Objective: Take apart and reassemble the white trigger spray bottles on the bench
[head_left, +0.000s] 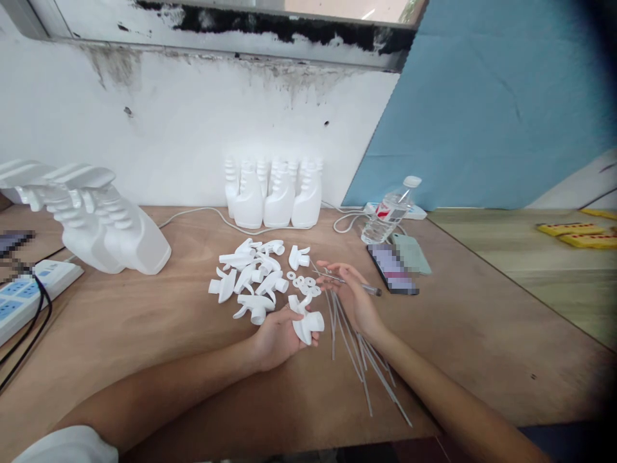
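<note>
My left hand (282,337) is closed around a white spray trigger head (303,326), its round collar pointing right. Just to the right, my right hand (354,296) holds a thin screwdriver (372,290) across the fingers; the slim metal shaft points left and the grey handle sticks out behind the hand. Small white washers (301,281) lie between the two hands. Beyond my left hand is a loose pile of more white trigger heads (250,273). Several thin dip tubes (354,354) lie spread on the table below my right hand and partly under the forearm.
White spray bottles (278,202) stand by the wall, and capped ones (116,231) lean at left. A power strip (36,292) with black cables is at the left edge. On the right are a water bottle (385,215) and a phone (393,270).
</note>
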A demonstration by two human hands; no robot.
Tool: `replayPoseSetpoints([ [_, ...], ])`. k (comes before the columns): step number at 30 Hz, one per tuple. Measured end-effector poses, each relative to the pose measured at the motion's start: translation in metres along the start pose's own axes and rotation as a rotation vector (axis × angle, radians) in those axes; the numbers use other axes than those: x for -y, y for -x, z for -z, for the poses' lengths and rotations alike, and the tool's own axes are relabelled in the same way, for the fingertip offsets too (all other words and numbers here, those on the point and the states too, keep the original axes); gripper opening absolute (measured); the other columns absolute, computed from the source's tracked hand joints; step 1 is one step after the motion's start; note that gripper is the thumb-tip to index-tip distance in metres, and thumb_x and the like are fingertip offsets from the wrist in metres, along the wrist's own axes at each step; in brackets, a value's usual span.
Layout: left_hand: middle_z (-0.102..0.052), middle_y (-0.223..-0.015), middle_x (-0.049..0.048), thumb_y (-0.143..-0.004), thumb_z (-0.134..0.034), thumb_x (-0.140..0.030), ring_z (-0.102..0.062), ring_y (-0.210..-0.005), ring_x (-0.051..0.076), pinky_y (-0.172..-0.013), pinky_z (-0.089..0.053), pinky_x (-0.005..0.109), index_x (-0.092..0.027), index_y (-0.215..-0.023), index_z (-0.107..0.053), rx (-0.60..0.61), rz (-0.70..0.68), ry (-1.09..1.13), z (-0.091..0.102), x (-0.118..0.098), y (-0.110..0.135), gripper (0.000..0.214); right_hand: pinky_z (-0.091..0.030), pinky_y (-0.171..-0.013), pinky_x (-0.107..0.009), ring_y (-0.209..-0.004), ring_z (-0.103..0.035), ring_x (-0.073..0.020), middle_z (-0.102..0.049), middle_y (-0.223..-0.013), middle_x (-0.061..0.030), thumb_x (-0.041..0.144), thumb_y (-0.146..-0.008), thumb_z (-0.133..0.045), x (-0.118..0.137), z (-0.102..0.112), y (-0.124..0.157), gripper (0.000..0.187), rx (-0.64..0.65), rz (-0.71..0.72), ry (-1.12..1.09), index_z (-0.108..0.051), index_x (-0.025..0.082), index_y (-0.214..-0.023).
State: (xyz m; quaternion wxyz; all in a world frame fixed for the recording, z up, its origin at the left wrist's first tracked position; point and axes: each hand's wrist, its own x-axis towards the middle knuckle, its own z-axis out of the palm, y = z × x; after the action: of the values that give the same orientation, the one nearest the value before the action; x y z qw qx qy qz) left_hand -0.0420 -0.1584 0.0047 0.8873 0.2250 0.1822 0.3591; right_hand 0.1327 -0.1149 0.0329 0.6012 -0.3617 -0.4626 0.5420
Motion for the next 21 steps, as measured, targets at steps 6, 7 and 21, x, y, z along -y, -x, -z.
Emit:
replayPoseSetpoints([
  [6, -0.057, -0.108, 0.0094, -0.083, -0.053, -0.018, -0.054, -0.097, 0.022, -0.088, -0.041, 0.034, -0.020, -0.108, -0.053, 0.170, -0.401, -1.279, -0.013, -0.004, 0.022, 0.025, -0.048, -0.061, -0.029, -0.071, -0.066, -0.0173, -0.070, -0.103, -0.0070, 0.034, -0.085, -0.058, 0.000, 0.005, -0.003, 0.014, -0.017, -0.008, -0.005, -0.063, 0.020, -0.084],
  [7, -0.057, -0.113, 0.0103, -0.084, -0.051, -0.017, -0.053, -0.101, 0.024, -0.093, -0.039, 0.036, -0.020, -0.109, -0.055, 0.234, -0.454, -1.501, -0.016, -0.009, 0.025, 0.026, -0.048, -0.059, -0.028, -0.069, -0.066, -0.0171, -0.071, -0.100, -0.0069, 0.034, -0.085, -0.059, -0.001, 0.007, -0.004, 0.014, -0.022, -0.014, -0.008, -0.063, 0.020, -0.084],
  [21, -0.059, -0.129, 0.0049, -0.061, -0.073, -0.005, -0.053, -0.120, 0.033, -0.105, -0.036, 0.044, -0.027, -0.105, -0.069, 0.200, -0.425, -1.894, -0.026, -0.118, 0.067, 0.049, -0.043, -0.046, -0.023, -0.054, -0.062, -0.0131, -0.072, -0.089, -0.0056, 0.039, -0.082, -0.062, -0.003, 0.010, -0.003, 0.020, -0.026, -0.086, 0.023, -0.058, 0.019, -0.083],
])
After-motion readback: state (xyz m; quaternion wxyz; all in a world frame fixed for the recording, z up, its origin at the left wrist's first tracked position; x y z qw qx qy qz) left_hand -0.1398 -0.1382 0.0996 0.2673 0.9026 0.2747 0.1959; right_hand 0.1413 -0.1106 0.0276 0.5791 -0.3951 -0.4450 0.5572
